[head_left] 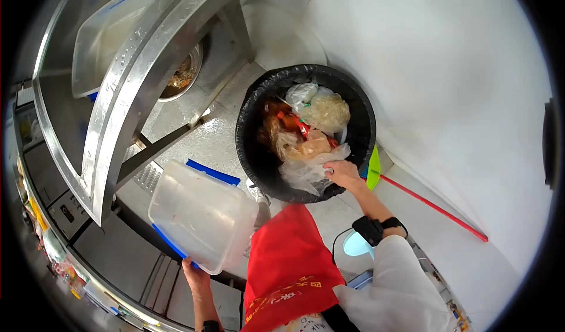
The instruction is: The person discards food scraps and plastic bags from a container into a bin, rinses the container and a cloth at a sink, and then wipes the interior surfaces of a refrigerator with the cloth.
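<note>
White wall [453, 85] closes off two o'clock; grey floor [220, 126] lies open at ten, between a steel counter edge [132, 79] and the black-lined bin [360, 117] at twelve. Left hand [197, 278] is clamped on the blue-edged rim of a clear container [203, 214] at eight, near the bin. Right hand [343, 174] reaches over the bin's five o'clock edge, fingers at a clear bag [303, 174] inside; whether they pinch it, I cannot tell. A red handle [432, 207] slants at four.

Head view — steeply down, close over bin [364, 123].
</note>
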Tool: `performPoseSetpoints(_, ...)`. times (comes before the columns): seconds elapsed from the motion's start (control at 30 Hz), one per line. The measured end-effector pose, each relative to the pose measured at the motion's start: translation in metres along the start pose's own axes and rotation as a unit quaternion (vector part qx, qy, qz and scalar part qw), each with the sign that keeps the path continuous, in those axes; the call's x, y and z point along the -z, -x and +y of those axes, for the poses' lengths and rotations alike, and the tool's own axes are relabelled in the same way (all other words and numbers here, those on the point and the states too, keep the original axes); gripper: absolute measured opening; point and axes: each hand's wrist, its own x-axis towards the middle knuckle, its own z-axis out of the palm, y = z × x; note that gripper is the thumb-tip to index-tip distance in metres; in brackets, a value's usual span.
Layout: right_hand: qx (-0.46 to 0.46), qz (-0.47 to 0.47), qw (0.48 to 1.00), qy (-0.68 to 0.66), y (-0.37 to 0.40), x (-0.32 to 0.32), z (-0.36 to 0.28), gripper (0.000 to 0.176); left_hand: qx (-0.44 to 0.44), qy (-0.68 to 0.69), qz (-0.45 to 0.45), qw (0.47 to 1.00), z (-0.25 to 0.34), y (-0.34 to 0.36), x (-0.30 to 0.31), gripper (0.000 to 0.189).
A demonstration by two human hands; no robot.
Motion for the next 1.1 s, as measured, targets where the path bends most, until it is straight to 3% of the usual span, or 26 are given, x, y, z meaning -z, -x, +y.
performPoseSetpoints(0.07, 0.013, 0.132, 0.988, -0.076, 0.004, -0.006, 0.002, 0.038, -0.005, 0.0, -0.005, 1.0, 0.003, 0.002, -0.001, 0.051)
performPoseSetpoints(0.13, 0.059, 0.293, 0.941, -0.158, 0.001, -0.019, -0.003, 0.044, -0.007, -0.001, -0.01, 1.0, 0.005, 0.0, -0.009, 0.052)
performPoseSetpoints(0.2, 0.092, 0.39, 0.896, -0.19, -0.021, -0.036, -0.018, 0.057, -0.005, -0.006, -0.01, 1.0, 0.008, 0.002, -0.015, 0.052)
performPoseSetpoints(0.27, 0.082, 0.265, 0.925, -0.26, -0.079, -0.109, -0.016, 0.07, 0.003, -0.004, -0.019, 1.0, 0.009, -0.002, -0.012, 0.053)
performPoseSetpoints(0.33, 0.099, 0.129, 0.96, -0.226, -0.1, -0.15, -0.035, 0.071, 0.018, 0.008, -0.018, 1.0, 0.009, -0.001, -0.014, 0.054)
performPoseSetpoints(0.4, 0.104, 0.101, 0.973, -0.178, -0.092, -0.156, -0.067, 0.069, 0.03, 0.006, -0.014, 0.999, 0.009, 0.0, -0.018, 0.051)
performPoseSetpoints(0.5, 0.115, -0.049, 0.959, -0.254, -0.085, -0.144, -0.086, 0.066, 0.034, 0.002, -0.014, 0.999, 0.013, -0.002, -0.016, 0.051)
performPoseSetpoints(0.6, 0.201, -0.052, 0.922, -0.327, -0.074, -0.14, -0.076, 0.06, 0.038, -0.003, -0.028, 0.999, 0.012, -0.01, -0.006, 0.057)
performPoseSetpoints(0.7, 0.273, 0.141, 0.929, -0.207, -0.057, -0.146, -0.064, 0.044, 0.034, -0.002, -0.03, 0.999, 0.014, -0.015, -0.013, 0.056)
performPoseSetpoints(0.77, 0.187, 0.186, 0.903, -0.338, -0.027, -0.103, -0.054, 0.028, 0.024, -0.007, -0.033, 0.999, 0.017, -0.015, -0.019, 0.055)
performPoseSetpoints(0.8, 0.158, 0.327, 0.845, -0.393, -0.024, -0.1, -0.046, 0.016, 0.024, -0.01, -0.031, 0.999, 0.019, -0.016, -0.019, 0.055)
performPoseSetpoints(0.83, 0.068, 0.37, 0.787, -0.49, -0.03, -0.098, -0.033, 0.013, 0.024, -0.014, -0.03, 0.999, 0.02, -0.017, -0.019, 0.056)
performPoseSetpoints(0.9, -0.054, 0.557, 0.675, -0.481, -0.068, -0.114, 0.009, 0.01, 0.028, -0.013, -0.032, 0.999, 0.02, -0.019, -0.022, 0.056)
performPoseSetpoints(0.93, -0.145, 0.567, 0.665, -0.465, -0.085, -0.125, 0.024, 0.012, 0.031, -0.01, -0.035, 0.999, 0.02, -0.019, -0.025, 0.056)
performPoseSetpoints(1.0, -0.211, 0.375, 0.68, -0.593, -0.123, -0.167, 0.052, 0.013, 0.035, -0.008, -0.037, 0.999, 0.019, -0.021, -0.026, 0.056)
performPoseSetpoints(1.1, -0.295, 0.1, 0.493, -0.812, -0.143, -0.169, 0.047, 0.015, 0.039, -0.015, -0.027, 0.999, 0.017, -0.023, -0.023, 0.056)
